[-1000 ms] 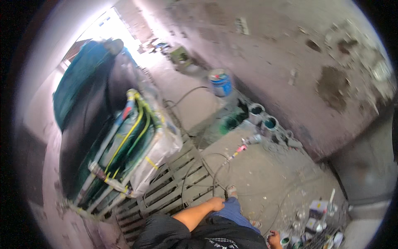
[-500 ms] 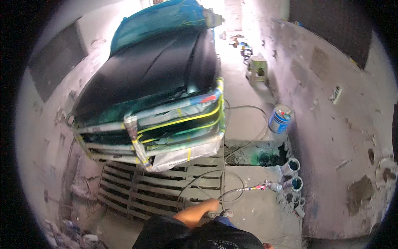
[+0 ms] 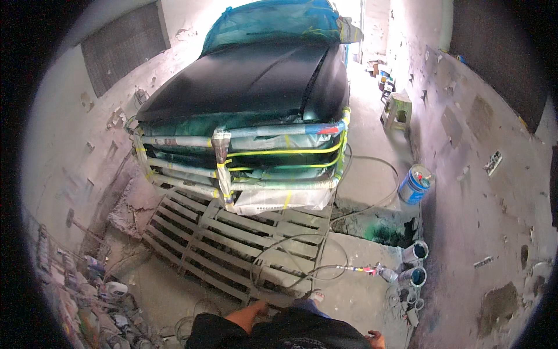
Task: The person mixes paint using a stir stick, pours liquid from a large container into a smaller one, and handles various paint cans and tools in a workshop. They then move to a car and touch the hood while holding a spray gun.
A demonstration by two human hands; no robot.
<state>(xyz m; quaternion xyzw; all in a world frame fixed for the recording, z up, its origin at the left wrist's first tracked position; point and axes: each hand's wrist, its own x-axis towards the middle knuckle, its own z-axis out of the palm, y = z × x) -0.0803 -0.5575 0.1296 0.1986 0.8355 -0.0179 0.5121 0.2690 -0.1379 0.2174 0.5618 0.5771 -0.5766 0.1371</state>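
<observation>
At the lower edge my left hand (image 3: 260,308) hangs close in front of my dark shirt, above the floor grate (image 3: 197,247). Its fingers are too small and dim to read. My right hand (image 3: 376,339) shows only in part at my right side, fingers loosely apart, with nothing seen in it. A spray gun (image 3: 383,272) lies on the floor ahead and to the right, joined to a dark hose (image 3: 314,272) that loops over the grate. Two open paint cans (image 3: 415,251) stand beside it. Neither hand touches the gun.
Ahead stands a dark car (image 3: 250,81), its windscreen under blue film (image 3: 273,26) and its front bars wrapped in paper and yellow tape. A blue drum (image 3: 415,184) and a stool (image 3: 397,110) line the right wall. A sunken pit (image 3: 381,225) breaks the floor. Clutter (image 3: 116,314) lies at left.
My left hand has drawn back from over the floor toward my body. My view has swung left, so the car sits further right in it. More of my right hand shows.
</observation>
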